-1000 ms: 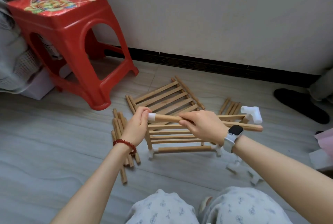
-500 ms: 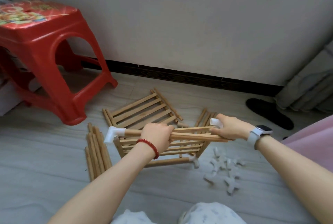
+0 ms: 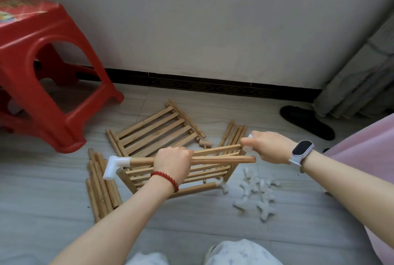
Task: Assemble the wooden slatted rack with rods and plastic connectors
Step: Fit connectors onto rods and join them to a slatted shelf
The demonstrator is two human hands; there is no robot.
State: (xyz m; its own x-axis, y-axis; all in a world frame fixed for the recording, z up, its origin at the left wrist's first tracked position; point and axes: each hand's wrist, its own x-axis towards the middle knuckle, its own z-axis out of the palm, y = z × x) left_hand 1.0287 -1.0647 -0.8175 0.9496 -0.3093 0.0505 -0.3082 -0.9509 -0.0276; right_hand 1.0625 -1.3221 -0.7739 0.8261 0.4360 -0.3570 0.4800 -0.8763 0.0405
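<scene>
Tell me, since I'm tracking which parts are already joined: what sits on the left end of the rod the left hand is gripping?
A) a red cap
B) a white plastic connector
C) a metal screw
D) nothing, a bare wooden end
B: the rod in the left hand ends at its left in a white plastic connector, while its right end near the right hand is bare wood.

Rod (image 3: 213,160) now across the rack — left hand (image 3: 173,163) mid-rod, formerly at its connector end.
</scene>
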